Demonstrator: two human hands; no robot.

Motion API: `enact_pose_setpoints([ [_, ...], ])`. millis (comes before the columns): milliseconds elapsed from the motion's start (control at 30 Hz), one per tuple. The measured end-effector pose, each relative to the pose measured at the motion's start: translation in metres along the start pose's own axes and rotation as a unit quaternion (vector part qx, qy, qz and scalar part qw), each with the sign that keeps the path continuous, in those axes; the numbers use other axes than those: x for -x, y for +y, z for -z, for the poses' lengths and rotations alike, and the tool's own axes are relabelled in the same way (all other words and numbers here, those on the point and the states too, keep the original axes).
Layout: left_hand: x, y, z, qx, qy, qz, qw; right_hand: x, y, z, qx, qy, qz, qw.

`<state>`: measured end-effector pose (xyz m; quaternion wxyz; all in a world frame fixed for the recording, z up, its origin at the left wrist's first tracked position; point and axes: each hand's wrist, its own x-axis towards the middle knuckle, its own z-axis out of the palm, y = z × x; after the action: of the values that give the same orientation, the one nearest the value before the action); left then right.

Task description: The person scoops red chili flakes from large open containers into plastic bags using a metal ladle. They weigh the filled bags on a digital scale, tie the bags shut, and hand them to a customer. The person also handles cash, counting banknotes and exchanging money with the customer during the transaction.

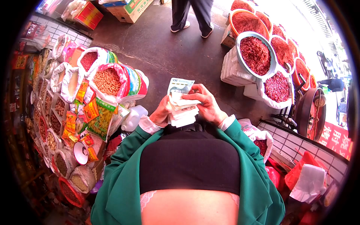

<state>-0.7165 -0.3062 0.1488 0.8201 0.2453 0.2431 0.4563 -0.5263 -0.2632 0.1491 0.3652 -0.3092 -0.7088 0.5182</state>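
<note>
A loose stack of banknotes (182, 114) is held in front of my body at waist height. My left hand (161, 113) grips the stack along its left side, thumb on top. With bent fingers, my right hand (206, 102) pinches the upper notes at their right edge. One greenish banknote (181, 85) sticks up at the far end of the stack, above the paler, pinkish ones. The notes fan out unevenly, and the lower ones are partly covered. Both hands come out of green jacket sleeves with white cuffs.
To the left stand open sacks of peanuts (107, 81) and red beans (89, 60), packaged goods (99, 118) and a white plastic jug (134, 117). Basins of dried chilli (255, 56) and ground chilli (249, 24) line the right. Another person's legs (192, 14) stand ahead on the dark floor (157, 45).
</note>
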Motion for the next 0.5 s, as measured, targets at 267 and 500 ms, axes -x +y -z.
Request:
enact_pose_setpoints([
  [267, 0.004, 0.000, 0.004, -0.043, 0.002, 0.026, 0.999, 0.004, 0.000, 0.000, -0.018, -0.002, -0.009, 1.000],
  [500, 0.005, -0.002, 0.011, 0.008, 0.052, 0.073, 0.996, 0.006, 0.009, 0.001, 0.013, -0.021, -0.009, 1.000],
])
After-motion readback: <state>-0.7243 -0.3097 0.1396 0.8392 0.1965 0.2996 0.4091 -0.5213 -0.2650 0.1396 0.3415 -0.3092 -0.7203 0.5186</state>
